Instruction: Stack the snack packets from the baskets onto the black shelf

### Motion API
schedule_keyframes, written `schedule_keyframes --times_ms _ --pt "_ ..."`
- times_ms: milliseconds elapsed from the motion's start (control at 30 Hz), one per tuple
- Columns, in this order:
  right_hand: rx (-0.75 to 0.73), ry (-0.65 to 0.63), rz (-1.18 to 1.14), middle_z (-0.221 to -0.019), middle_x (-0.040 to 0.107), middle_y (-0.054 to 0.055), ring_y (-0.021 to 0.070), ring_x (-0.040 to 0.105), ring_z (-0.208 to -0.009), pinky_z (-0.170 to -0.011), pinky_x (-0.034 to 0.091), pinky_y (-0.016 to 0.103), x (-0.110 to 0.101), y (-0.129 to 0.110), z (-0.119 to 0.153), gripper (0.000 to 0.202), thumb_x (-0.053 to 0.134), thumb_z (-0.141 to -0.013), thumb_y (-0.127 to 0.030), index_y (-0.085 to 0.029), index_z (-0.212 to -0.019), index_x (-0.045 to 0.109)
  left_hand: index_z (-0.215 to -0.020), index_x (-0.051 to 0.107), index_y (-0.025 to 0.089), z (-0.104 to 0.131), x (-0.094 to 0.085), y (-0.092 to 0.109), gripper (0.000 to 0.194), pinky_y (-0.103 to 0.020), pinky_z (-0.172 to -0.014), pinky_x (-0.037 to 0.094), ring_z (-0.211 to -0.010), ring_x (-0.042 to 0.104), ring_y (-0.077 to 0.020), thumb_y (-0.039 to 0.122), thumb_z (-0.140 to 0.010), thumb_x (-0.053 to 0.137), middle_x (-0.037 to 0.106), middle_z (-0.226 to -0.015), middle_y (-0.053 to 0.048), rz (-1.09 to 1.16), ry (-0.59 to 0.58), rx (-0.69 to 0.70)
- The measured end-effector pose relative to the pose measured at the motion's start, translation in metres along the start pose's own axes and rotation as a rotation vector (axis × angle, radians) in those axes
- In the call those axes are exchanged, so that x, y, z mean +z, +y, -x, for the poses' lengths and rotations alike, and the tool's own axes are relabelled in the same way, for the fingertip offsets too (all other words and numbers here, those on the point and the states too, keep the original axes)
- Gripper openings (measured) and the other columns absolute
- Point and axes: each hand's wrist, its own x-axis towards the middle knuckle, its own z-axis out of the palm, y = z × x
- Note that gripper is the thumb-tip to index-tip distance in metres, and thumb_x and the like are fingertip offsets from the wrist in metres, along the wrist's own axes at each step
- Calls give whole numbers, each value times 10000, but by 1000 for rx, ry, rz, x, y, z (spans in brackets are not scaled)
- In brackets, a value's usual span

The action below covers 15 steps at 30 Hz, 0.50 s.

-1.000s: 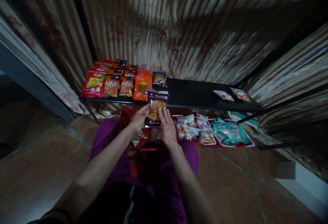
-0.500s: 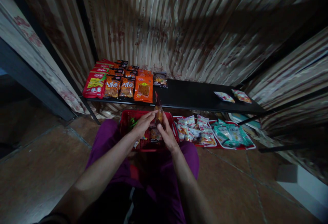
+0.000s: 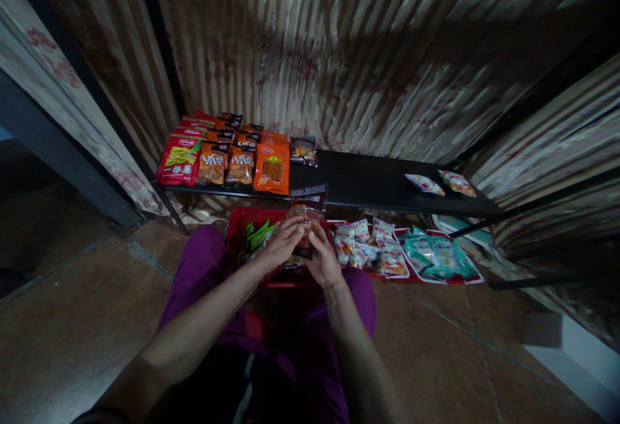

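Note:
Between my two hands is a dark brown snack bag [image 3: 310,198] with a checkered top edge, its front facing up. My left hand [image 3: 285,241] lies over its left side with the fingers on the front. My right hand [image 3: 321,253] grips its lower right side. Just under them stands a red basket [image 3: 234,223] holding green packets [image 3: 259,235] and some dark packets, partly covered by my hands. A similar dark snack bag [image 3: 303,150] rests on the black shelf [image 3: 358,178] beyond.
Red bags [image 3: 179,160], brown-orange bags [image 3: 212,164] and an orange bag [image 3: 272,169] fill the shelf's left end. Two small packets [image 3: 423,183] lie at its right. Baskets with white-red packets [image 3: 392,259] and teal packets [image 3: 438,256] stand on the floor. A shelf post [image 3: 159,42] rises left.
The snack bag has turned from edge-on to front-up between my hands. My left hand has shifted slightly right and over its front, uncovering more green packets in the basket.

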Motion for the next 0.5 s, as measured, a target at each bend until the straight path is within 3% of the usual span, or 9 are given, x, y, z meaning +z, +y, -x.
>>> schedule_keyframes --times_ms 167,267,367,500 --pt "-6 20 -38 -950 703 -41 162 655 -798 -679 526 291 -6 1 -3 497 715 -623 -176 -311 -1083 585 -1070 669 214 -3 1 -4 342 -350 -1079 320 -1211 500 -167 287 -921 370 597 -1269 -55 69 38 46" --pt "-7 35 -42 -878 711 -39 157 658 -730 -616 535 272 -11 1 -4 533 672 -606 -149 -306 -1107 575 -1060 664 193 -6 1 -13 274 -349 -1055 361 -1167 530 -184 220 -856 483 616 -1230 -71 81 172 -2" --pt "33 39 -39 -887 717 -35 177 669 -721 -555 540 276 -14 -1 -5 579 647 -607 -172 -316 -1159 547 -1139 616 174 -9 1 -23 344 -389 -1067 348 -1192 507 -216 181 -801 549 588 -1264 -95 28 291 -124" --pt "53 10 -36 -968 719 -24 216 683 -847 -684 569 340 -17 -4 -8 606 638 -599 -195 -310 -1187 545 -1277 498 163 -12 4 -36 480 -385 -1024 391 -1202 503 -223 220 -805 563 526 -1333 -124 176 316 -221"
